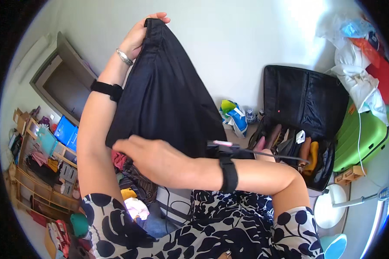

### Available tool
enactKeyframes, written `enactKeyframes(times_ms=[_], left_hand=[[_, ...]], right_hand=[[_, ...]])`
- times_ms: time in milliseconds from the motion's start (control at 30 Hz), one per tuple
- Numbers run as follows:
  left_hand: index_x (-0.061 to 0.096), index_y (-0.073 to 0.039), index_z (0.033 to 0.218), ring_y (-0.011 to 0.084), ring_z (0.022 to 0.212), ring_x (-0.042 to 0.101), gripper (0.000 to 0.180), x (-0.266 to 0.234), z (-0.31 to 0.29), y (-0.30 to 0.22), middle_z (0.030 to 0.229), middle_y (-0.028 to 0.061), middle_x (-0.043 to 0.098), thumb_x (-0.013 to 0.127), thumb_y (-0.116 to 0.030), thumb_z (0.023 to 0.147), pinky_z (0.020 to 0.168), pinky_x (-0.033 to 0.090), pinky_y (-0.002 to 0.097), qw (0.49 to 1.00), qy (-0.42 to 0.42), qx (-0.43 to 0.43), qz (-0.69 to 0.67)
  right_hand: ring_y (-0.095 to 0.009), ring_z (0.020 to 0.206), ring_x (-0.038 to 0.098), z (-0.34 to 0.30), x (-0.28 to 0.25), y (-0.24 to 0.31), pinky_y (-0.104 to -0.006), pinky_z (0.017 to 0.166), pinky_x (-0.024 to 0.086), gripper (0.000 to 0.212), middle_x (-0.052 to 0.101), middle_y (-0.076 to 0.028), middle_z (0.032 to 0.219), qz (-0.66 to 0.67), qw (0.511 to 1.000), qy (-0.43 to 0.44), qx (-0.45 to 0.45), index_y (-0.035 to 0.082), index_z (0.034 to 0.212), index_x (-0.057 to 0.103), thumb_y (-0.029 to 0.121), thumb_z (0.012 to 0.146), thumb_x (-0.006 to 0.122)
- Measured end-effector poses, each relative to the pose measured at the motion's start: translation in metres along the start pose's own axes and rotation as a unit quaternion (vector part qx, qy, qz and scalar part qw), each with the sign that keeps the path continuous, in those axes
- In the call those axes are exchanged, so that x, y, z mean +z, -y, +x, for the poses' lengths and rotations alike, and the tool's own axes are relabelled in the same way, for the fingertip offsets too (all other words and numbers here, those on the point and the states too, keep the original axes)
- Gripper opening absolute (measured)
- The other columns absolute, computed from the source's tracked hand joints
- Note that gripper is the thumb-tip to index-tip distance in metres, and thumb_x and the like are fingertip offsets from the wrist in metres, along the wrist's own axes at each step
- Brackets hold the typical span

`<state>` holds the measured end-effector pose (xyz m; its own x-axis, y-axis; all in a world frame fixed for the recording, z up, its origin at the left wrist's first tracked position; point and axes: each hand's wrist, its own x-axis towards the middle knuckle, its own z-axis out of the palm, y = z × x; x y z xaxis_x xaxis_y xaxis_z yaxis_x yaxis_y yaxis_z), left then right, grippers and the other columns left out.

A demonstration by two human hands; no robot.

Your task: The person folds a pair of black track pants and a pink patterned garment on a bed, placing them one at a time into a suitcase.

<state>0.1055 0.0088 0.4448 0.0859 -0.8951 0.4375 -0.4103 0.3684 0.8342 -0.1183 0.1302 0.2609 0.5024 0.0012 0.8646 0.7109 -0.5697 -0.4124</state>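
A black skirt (168, 95) hangs from my raised left hand (140, 36), flaring out below its narrow gathered waistband. My left hand is closed on that band, with some fingertips showing past its top. In front of the skirt's lower part, my right hand (155, 160) reaches across to the left. Its fingers are stretched out near the skirt's lower left edge and look slightly blurred; whether they touch the cloth I cannot tell. A black strap (228, 175) with a small cabled device circles my right forearm, and another black strap (106, 90) is on my left.
An open black suitcase (304, 93) with shoes inside stands at the right, beside a green suitcase (362, 138). A blue-and-green bag (235, 118) sits by the wall. Clothes (136, 183) are piled below my arms. Wooden shelving (43, 187) stands at the left, a white lamp (330, 207) lower right.
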Motion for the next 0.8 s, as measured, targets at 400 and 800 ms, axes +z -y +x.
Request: enactKeyframes(times_ms=[400, 800], left_hand=[[0.06, -0.005, 0.102, 0.016, 0.093, 0.062, 0.012, 0.028, -0.021, -0.013, 0.103, 0.0076, 0.065, 0.059, -0.009, 0.091, 0.084, 0.053, 0.0305, 0.993, 0.086, 0.078, -0.018], [0.055, -0.005, 0.108, 0.0158, 0.088, 0.061, 0.028, 0.077, -0.042, 0.045, 0.097, 0.0032, 0.062, 0.067, -0.015, 0.084, 0.077, 0.052, 0.031, 0.993, -0.029, 0.094, -0.065]], right_hand=[[-0.022, 0.081, 0.065, 0.039, -0.155, -0.058, -0.0331, 0.071, 0.055, 0.043, 0.063, -0.014, 0.099, -0.359, 0.905, -0.205, -0.099, -0.003, 0.113, 0.056, 0.017, 0.078, 0.071], [-0.023, 0.07, 0.066, 0.103, -0.228, -0.067, -0.0367, 0.065, 0.055, 0.026, 0.068, -0.015, 0.082, 0.005, 0.955, -0.083, 0.284, -0.005, 0.094, 0.067, 0.013, 0.078, 0.077]])
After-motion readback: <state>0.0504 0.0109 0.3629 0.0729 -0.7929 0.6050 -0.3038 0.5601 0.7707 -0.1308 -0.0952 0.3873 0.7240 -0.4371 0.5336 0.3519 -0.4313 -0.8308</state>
